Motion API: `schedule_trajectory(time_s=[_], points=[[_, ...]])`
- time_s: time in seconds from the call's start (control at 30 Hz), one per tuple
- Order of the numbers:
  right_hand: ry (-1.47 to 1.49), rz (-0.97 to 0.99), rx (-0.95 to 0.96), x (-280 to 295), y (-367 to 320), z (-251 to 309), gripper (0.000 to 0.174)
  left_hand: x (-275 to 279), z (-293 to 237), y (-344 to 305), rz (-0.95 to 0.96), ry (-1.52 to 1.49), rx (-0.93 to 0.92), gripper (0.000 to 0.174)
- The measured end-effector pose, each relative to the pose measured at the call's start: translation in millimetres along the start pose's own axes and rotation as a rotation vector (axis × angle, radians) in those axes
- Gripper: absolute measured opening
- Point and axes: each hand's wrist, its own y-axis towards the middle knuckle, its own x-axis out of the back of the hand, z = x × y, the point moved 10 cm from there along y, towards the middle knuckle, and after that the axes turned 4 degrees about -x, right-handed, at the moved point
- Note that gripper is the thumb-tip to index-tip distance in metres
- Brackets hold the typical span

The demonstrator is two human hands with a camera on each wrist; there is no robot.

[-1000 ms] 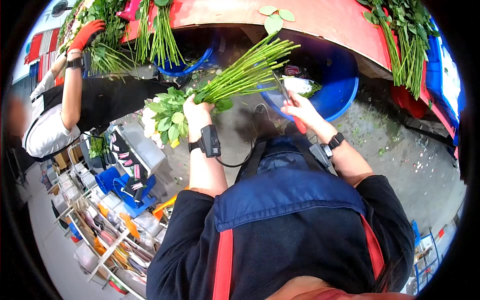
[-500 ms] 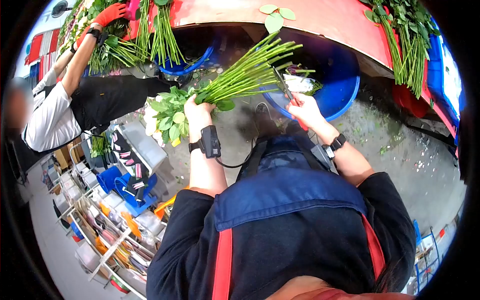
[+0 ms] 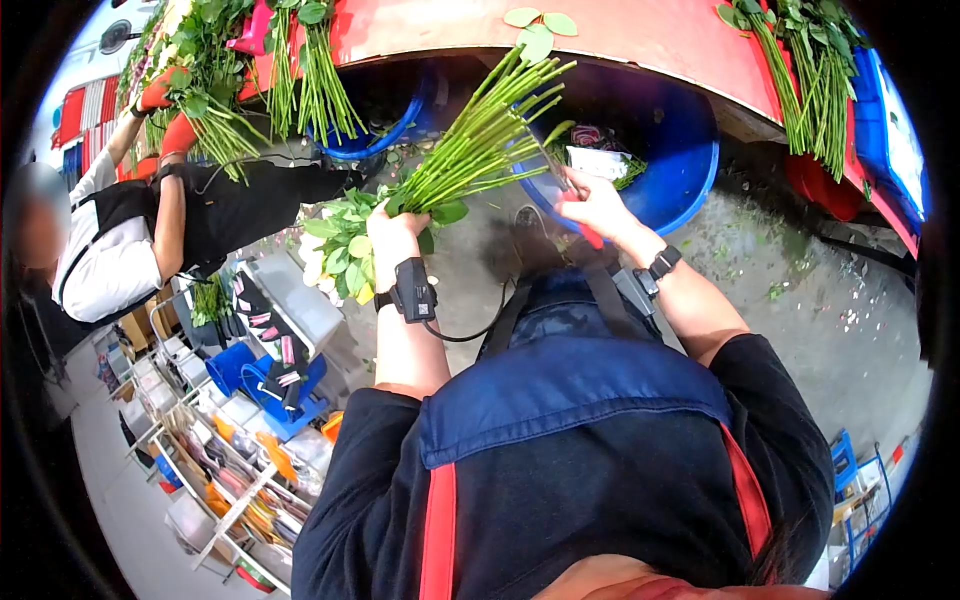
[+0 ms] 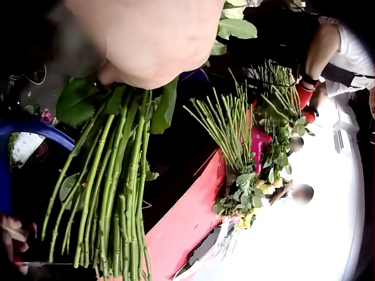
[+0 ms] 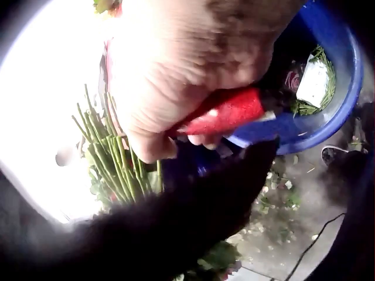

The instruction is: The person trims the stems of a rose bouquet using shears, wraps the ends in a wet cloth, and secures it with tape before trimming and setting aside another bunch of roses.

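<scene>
My left hand [image 3: 396, 235] grips a bunch of roses [image 3: 480, 140] just above its leaves. The long green stems fan out up and to the right, while leaves and pale blooms [image 3: 318, 262] hang below the hand. In the left wrist view the bare stems [image 4: 120, 193] reach away from the hand, their ends uneven. My right hand [image 3: 600, 205] holds red-handled shears [image 3: 591, 237], the dark blade right at the stem ends. From the right wrist, the red handle [image 5: 225, 111] shows within the curled fingers; the blade is hidden there.
Under the red table [image 3: 430, 22] stands a blue tub [image 3: 690, 190] with cut stems and a white packet [image 3: 593, 160] inside. Stem bunches [image 3: 805, 105] hang over the table edge. To the left, a person in red gloves [image 3: 180, 135] handles flowers beside a cluttered rack [image 3: 240, 470].
Short stem pieces seen over the tub half a second ago are gone from there. The bunch and shears have shifted slightly left. The other person's gloved hands now hold a bunch of stems.
</scene>
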Motion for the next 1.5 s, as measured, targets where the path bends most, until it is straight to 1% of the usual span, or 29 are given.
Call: schedule_trajectory(time_s=[0.07, 0.1, 0.2, 0.3, 0.33, 0.4, 0.43, 0.47, 0.53, 0.63, 0.67, 0.73, 0.8, 0.83, 0.93, 1.03, 1.07, 1.1, 1.13, 1.17, 1.2, 1.27, 1.3, 1.4, 1.43, 1.5], points=[[-0.034, -0.021, -0.123, 5, -6, -6, 0.071, 1, -5, -2, 0.004, 0.05, -0.016, 0.037], [-0.031, -0.073, -0.049, 9, -6, -8, 0.069, 1, -9, -5, 0.006, 0.074, -0.021, 0.038], [0.026, -0.069, -0.014, 9, -15, -10, 0.072, 4, 7, 1, 0.013, -0.01, 0.003, 0.038], [-0.142, -0.049, 0.014, 13, -10, -8, 0.077, 5, 13, 4, 0.023, -0.063, 0.016, 0.041], [-0.131, -0.015, 0.007, 12, -8, -7, 0.079, 6, 13, 4, 0.013, 0.004, 0.019, 0.042], [-0.107, 0.054, -0.008, 3, -8, 14, 0.083, 5, 3, -6, -0.01, 0.14, 0.026, 0.044], [-0.163, -0.004, 0.154, 2, -8, 37, 0.082, 2, -3, -12, 0.016, 0.103, -0.052, 0.04], [-0.153, 0.036, 0.132, 0, -7, 38, 0.08, -2, -19, -24, -0.005, 0.159, -0.043, 0.04], [-0.134, 0.108, 0.089, -1, -4, 36, 0.076, -5, -21, -27, -0.01, 0.071, -0.024, 0.04], [-0.04, 0.049, 0.069, 1, -4, 19, 0.055, -3, 0, -20, 0.029, -0.051, 0.007, 0.04], [-0.009, 0.029, 0.061, 1, -6, 12, 0.049, -1, 10, -15, 0.024, -0.049, 0.007, 0.04], [-0.036, -0.025, 0.088, 5, -10, 3, 0.044, 0, 26, -5, 0.014, -0.047, 0.005, 0.041], [-0.065, -0.071, 0.119, 7, -16, 6, 0.04, -1, 22, -5, 0.023, 0.006, 0.005, 0.043], [-0.004, -0.055, 0.033, 9, -19, -2, 0.052, 0, 22, -6, 0.027, 0.035, 0.007, 0.045], [-0.297, -0.097, 0.287, 10, -28, 35, 0.067, -3, 27, -9, 0.086, -0.042, 0.026, 0.043], [-0.506, -0.146, 0.403, 7, -27, 55, 0.065, -6, 75, 5, 0.013, -0.309, 0.234, 0.044], [-0.449, -0.106, 0.312, 7, -23, 52, 0.067, -7, 79, 3, -0.032, -0.398, 0.291, 0.046], [-0.392, -0.068, 0.22, 7, -19, 50, 0.069, -13, 61, -9, -0.099, -0.485, 0.333, 0.051], [-0.334, -0.031, 0.129, 7, -17, 44, 0.071, -14, 57, -11, -0.097, -0.498, 0.326, 0.052], [-0.196, -0.025, 0.08, 7, -17, 37, 0.061, -15, 53, -13, -0.096, -0.511, 0.318, 0.054], [-0.198, -0.03, 0.035, 8, -19, 32, 0.057, -16, 49, -16, -0.094, -0.524, 0.311, 0.056], [-0.202, -0.037, -0.052, 8, -27, 28, 0.05, -15, 55, -15, -0.1, -0.53, 0.333, 0.053], [-0.32, -0.119, 0.054, 14, -29, 29, 0.041, -14, 57, -15, -0.1, -0.526, 0.345, 0.053], [0.01, -0.061, 0.054, 14, -42, 8, 0.048, -11, 66, -16, -0.108, -0.488, 0.378, 0.053], [0.015, -0.035, 0.03, 18, -41, -10, 0.062, -9, 70, -15, -0.115, -0.481, 0.384, 0.054], [-0.08, 0.019, -0.041, 20, -42, -12, 0.071, -9, 73, -18, -0.115, -0.472, 0.408, 0.054]])
